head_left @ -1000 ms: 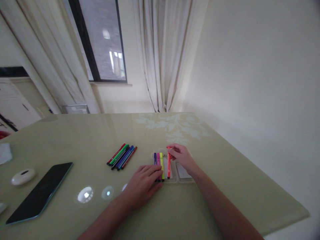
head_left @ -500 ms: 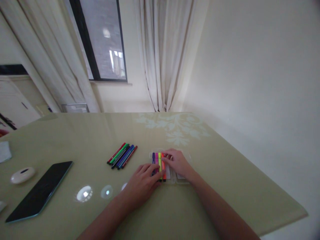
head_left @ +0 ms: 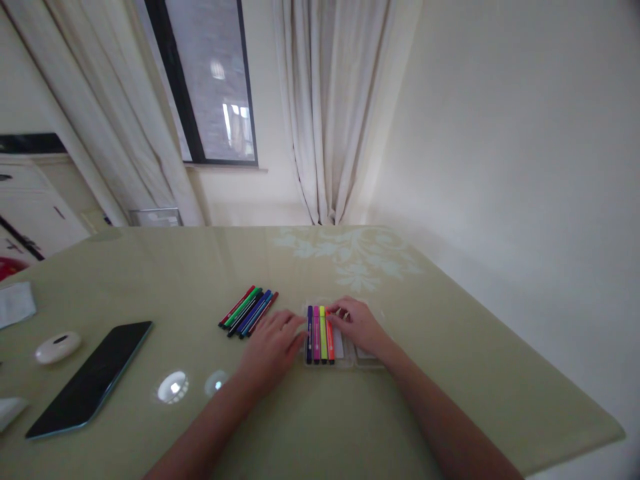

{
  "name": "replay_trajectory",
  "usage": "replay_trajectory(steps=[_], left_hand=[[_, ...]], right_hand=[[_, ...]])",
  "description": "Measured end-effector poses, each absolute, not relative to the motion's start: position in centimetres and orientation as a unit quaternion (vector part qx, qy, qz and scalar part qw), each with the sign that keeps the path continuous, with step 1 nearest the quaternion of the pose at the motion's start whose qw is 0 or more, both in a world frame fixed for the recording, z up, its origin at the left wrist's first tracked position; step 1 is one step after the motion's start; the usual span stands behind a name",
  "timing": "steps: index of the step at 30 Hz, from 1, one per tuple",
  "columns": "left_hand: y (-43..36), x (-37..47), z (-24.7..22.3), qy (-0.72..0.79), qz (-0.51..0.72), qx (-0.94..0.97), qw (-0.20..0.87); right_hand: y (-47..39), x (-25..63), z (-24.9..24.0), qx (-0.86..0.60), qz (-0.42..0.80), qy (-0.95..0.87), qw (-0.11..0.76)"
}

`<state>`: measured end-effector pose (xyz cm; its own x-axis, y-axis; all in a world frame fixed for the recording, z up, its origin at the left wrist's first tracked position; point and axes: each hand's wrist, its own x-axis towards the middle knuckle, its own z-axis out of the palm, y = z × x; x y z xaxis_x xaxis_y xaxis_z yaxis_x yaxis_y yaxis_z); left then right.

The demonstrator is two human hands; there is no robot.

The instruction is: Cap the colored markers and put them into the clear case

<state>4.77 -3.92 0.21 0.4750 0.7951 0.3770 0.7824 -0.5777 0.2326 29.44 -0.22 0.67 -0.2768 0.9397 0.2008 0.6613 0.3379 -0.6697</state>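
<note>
A clear plastic case lies opened flat on the table, with purple, pink, yellow and orange markers side by side in its left half. My right hand reaches over the case, its thumb and fingertips closed at the upper end of the orange marker. Just left of the case is my left hand, fingers apart and holding nothing. Beyond it sits a loose group of markers in red, green, black and blue, lying slanted on the tabletop.
On the left of the table lie a dark tablet or phone, a white oval object and a white paper or cloth. A wall runs along the right edge. Curtains hang behind.
My left hand has drawn off the markers in the case and moved left, uncovering them. The right hand stays at the orange marker. The view has shifted slightly.
</note>
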Motion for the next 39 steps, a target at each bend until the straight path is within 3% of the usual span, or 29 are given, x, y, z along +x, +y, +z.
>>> replay_trajectory(steps=[4,8,15,21,26,30,39], left_hand=[[-2.6,2.0,1.0,0.623,0.163,0.761,-0.082],[-2.1,0.6,1.0,0.661,0.096,0.738,-0.095],[-2.1,2.2,0.0,0.594,0.233,0.770,0.013],[-4.1,5.6,0.1,0.493,0.348,0.784,0.144],[-5.2,6.4,0.3,0.413,0.319,0.834,0.177],[-5.8,6.6,0.1,0.342,0.238,0.898,0.141],[-5.6,6.1,0.3,0.354,0.200,0.909,0.098]], right_hand=[[-0.2,29.5,0.6,-0.525,0.235,-0.763,0.294],[-0.2,29.4,0.6,-0.522,0.237,-0.763,0.298],[-0.4,28.9,0.9,-0.512,0.257,-0.729,0.375],[-1.0,27.8,1.8,-0.430,0.459,-0.625,0.463],[-0.6,28.2,2.2,-0.418,0.496,-0.531,0.545],[0.6,29.9,1.7,-0.432,0.489,-0.467,0.597],[0.7,30.4,1.1,-0.468,0.515,-0.494,0.521]])
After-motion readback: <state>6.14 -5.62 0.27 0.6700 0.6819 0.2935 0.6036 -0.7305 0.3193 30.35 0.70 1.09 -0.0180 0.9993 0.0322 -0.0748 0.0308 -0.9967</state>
